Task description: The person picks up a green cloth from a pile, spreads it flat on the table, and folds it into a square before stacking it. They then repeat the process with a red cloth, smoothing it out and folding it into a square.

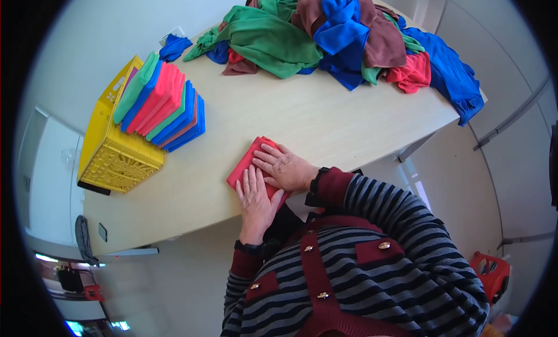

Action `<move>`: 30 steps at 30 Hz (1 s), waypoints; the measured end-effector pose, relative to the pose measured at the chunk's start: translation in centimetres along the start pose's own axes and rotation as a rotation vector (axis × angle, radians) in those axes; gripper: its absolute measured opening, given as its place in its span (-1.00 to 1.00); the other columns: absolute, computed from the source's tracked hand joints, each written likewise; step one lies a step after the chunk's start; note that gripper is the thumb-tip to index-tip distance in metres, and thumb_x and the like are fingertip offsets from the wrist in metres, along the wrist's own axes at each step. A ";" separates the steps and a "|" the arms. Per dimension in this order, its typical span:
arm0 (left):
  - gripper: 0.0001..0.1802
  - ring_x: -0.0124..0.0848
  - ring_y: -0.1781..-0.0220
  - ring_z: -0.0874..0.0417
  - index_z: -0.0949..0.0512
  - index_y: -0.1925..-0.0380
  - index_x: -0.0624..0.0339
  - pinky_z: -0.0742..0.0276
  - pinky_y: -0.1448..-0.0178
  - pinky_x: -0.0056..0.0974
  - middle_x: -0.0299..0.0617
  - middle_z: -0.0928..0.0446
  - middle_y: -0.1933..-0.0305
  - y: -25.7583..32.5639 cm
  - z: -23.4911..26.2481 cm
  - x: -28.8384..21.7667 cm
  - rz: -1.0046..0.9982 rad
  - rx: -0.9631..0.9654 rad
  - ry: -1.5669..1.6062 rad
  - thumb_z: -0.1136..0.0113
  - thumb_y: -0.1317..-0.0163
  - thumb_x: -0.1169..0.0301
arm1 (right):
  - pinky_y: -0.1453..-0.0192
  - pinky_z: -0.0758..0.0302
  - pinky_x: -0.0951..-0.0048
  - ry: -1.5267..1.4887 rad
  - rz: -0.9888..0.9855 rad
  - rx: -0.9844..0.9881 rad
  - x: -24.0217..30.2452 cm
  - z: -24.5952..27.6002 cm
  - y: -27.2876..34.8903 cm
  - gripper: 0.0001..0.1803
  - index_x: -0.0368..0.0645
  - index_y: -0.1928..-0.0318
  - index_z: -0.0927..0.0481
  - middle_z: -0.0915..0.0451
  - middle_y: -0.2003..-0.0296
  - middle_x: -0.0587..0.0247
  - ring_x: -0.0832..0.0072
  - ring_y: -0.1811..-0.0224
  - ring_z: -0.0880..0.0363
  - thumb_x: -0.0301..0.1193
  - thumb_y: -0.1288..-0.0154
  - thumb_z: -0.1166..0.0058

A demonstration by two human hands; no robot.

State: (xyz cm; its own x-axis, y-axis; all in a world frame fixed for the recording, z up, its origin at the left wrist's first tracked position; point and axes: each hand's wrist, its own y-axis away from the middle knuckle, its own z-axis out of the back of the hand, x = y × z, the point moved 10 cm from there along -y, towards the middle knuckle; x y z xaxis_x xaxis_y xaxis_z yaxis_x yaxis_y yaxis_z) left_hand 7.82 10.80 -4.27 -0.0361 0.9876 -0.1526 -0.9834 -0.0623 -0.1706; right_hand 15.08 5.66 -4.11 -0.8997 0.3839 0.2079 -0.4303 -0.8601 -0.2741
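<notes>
So both hands, left hand point(256, 196) and right hand point(286, 168), lie flat, fingers spread, on a folded red cloth point(249, 160) mid-frame. Yellow crate point(113, 157) sits left.

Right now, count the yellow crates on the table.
1. The yellow crate lies on its side at the table's left end, with folded cloths stacked in its open mouth. The cloth pile at the far end could hide others.
</notes>
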 end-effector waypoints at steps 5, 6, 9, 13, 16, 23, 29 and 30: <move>-0.03 -0.02 -0.67 0.00 -0.11 -0.50 0.39 0.22 -0.67 0.18 0.16 -0.07 -0.61 0.0 0.3 0.6 0.031 -0.011 -0.001 -0.16 -0.34 -0.10 | -0.63 -0.03 0.07 -0.158 0.019 -0.055 -0.7 0.4 -1.0 -0.33 -0.13 -0.47 -0.31 -0.29 -0.48 0.09 0.16 -0.59 -0.12 -0.11 -0.46 0.01; -0.04 -0.02 -0.67 0.00 -0.13 -0.49 0.40 0.21 -0.67 0.18 0.16 -0.07 -0.61 0.0 0.1 0.7 0.021 -0.008 -0.014 -0.16 -0.34 -0.10 | -0.62 -0.07 0.07 -0.223 0.013 -0.078 -1.0 0.4 -1.1 -0.33 -0.14 -0.46 -0.32 -0.30 -0.47 0.07 0.15 -0.58 -0.14 -0.13 -0.44 -0.02; -0.06 -0.02 -0.67 -0.01 -0.15 -0.48 0.40 0.20 -0.67 0.17 0.15 -0.07 -0.61 0.3 0.2 1.1 0.044 -0.004 -0.022 -0.15 -0.35 -0.09 | -0.59 -0.13 0.07 -0.371 -0.055 -0.146 -2.1 2.1 -0.8 -0.33 -0.20 -0.46 -0.29 -0.31 -0.45 -0.02 0.05 -0.53 -0.21 -0.27 -0.41 -0.10; -0.07 -0.02 -0.67 -0.01 -0.16 -0.49 0.39 0.20 -0.67 0.15 0.13 -0.07 -0.62 0.5 0.8 1.3 0.059 -0.018 -0.010 -0.13 -0.37 -0.09 | -0.59 -0.12 0.05 -0.330 -0.086 -0.130 -2.2 2.4 1.2 -0.33 -0.20 -0.45 -0.30 -0.33 -0.43 -0.03 0.04 -0.52 -0.22 -0.24 -0.42 -0.08; -0.07 -0.02 -0.66 -0.02 -0.16 -0.48 0.39 0.19 -0.66 0.17 0.14 -0.07 -0.62 0.7 0.9 1.3 0.074 -0.029 -0.018 -0.13 -0.37 -0.09 | -0.56 -0.15 0.03 -0.115 -0.165 -0.169 -2.1 2.5 2.7 -0.36 -0.22 -0.42 -0.33 -0.36 -0.40 -0.03 0.07 -0.50 -0.24 -0.21 -0.42 -0.07; -0.06 -0.02 -0.66 -0.04 -0.16 -0.48 0.41 0.17 -0.66 0.17 0.16 -0.07 -0.61 0.9 0.7 2.3 0.133 -0.014 -0.023 -0.12 -0.37 -0.12 | -0.57 -0.12 0.02 -0.128 -0.178 -0.123 -1.9 2.6 4.5 -0.39 -0.20 -0.42 -0.34 -0.37 -0.38 -0.04 0.03 -0.50 -0.23 -0.24 -0.45 -0.04; -0.07 -0.02 -0.67 -0.01 -0.15 -0.51 0.33 0.17 -0.65 0.20 0.11 -0.07 -0.62 0.9 1.9 2.7 0.118 0.009 -0.101 -0.08 -0.38 -0.14 | -0.58 -0.10 0.03 -0.128 -0.098 -0.101 -0.9 1.1 2.9 -0.41 -0.18 -0.42 -0.35 -0.37 -0.39 -0.04 0.04 -0.50 -0.23 -0.26 -0.46 -0.01; -0.08 -0.03 -0.67 0.00 -0.15 -0.51 0.30 0.18 -0.65 0.20 0.09 -0.06 -0.63 0.7 2.7 2.2 0.057 0.003 -0.127 -0.07 -0.39 -0.14 | -0.58 -0.10 0.03 -0.134 -0.050 -0.081 -0.4 0.7 2.1 -0.41 -0.18 -0.42 -0.35 -0.37 -0.38 -0.04 0.05 -0.50 -0.23 -0.26 -0.47 -0.01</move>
State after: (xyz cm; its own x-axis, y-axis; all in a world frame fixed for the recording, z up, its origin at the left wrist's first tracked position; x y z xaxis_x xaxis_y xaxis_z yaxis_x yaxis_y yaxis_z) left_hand 6.61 13.29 -2.07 -0.1138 0.9928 -0.0379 -0.9795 -0.1185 -0.1627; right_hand 14.61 3.45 -4.17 -0.8616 0.3725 0.3448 -0.4834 -0.8092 -0.3340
